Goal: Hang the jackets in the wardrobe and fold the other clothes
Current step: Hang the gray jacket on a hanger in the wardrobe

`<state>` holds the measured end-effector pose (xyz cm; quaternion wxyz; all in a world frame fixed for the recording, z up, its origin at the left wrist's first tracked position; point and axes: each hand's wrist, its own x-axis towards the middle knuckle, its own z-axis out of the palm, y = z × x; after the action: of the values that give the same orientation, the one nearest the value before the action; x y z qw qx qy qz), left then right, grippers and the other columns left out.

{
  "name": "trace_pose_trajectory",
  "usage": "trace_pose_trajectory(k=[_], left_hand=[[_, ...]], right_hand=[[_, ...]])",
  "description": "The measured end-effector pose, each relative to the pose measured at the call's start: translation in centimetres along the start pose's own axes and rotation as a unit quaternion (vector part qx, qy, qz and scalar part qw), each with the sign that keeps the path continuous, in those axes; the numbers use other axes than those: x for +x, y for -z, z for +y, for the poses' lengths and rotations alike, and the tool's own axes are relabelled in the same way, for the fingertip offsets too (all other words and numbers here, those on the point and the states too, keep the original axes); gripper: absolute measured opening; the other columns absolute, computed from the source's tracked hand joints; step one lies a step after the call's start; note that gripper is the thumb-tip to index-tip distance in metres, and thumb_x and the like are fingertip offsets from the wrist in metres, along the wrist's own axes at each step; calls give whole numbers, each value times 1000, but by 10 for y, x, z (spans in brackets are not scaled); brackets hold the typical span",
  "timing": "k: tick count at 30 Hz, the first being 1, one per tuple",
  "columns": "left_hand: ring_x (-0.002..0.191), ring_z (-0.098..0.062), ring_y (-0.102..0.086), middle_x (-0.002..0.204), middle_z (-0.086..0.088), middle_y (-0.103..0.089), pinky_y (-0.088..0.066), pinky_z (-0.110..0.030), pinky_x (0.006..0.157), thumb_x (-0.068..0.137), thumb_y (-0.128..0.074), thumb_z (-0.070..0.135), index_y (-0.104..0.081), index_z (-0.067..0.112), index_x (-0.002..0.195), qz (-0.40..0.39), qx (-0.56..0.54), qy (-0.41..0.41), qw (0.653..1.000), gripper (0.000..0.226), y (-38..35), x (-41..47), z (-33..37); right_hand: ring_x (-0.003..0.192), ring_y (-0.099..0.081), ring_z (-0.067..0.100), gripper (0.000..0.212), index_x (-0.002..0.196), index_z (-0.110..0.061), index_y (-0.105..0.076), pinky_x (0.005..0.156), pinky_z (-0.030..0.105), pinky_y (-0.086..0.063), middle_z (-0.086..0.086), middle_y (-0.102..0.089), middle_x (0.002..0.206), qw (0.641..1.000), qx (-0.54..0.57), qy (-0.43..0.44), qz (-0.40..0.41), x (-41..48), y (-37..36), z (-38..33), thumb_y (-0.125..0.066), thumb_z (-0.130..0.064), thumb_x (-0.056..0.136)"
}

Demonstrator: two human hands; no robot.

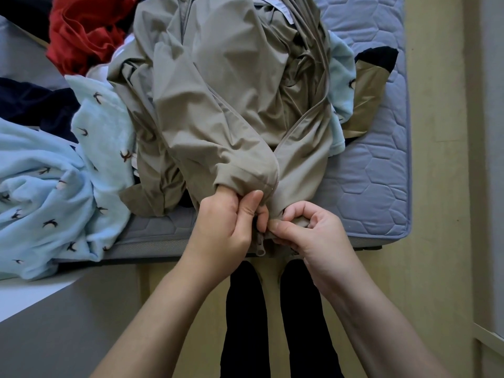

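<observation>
A beige zip-up jacket lies spread on the bed, its hem hanging over the near edge. My left hand pinches the left side of the hem beside the zipper. My right hand pinches the right side of the hem. The zipper pull dangles between the two hands. The zipper is open above them, the two fronts parting towards the collar.
A light blue fleece with small dark bird prints is heaped at the left. Red clothes and a dark navy garment lie behind it. The blue-grey quilted mattress shows at the right. My dark-trousered legs stand on the floor below.
</observation>
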<state>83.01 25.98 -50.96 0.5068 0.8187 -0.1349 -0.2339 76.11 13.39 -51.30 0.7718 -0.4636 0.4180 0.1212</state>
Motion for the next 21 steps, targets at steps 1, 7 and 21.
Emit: trace_pose_trajectory(k=[1, 7, 21], left_hand=[[51, -3, -54, 51, 9, -55, -35, -5, 56, 95, -42, 24, -53, 8, 63, -9, 20, -13, 1000, 38, 2, 1, 0], [54, -10, -54, 54, 5, -58, -36, -8, 53, 97, -41, 35, -59, 2, 65, 84, 122, -102, 984, 49, -5, 5, -10], [49, -25, -41, 42, -13, -47, -32, -33, 47, 101, -37, 28, -56, -4, 59, 91, 200, -316, 923, 56, 9, 22, -13]], right_hand=[[61, -54, 20, 29, 62, -18, -57, 65, 29, -48, 10, -60, 64, 1000, -2, -8, 0, 0, 0, -1, -79, 1, 66], [61, -57, 16, 33, 57, -22, -59, 69, 32, -49, 1, -60, 60, 999, 5, -40, 0, -3, -4, -3, -74, 3, 73], [47, -57, 11, 22, 54, -18, -51, 46, 19, -48, 3, -60, 58, 958, 143, -234, -82, -4, -12, -12, -68, -3, 56]])
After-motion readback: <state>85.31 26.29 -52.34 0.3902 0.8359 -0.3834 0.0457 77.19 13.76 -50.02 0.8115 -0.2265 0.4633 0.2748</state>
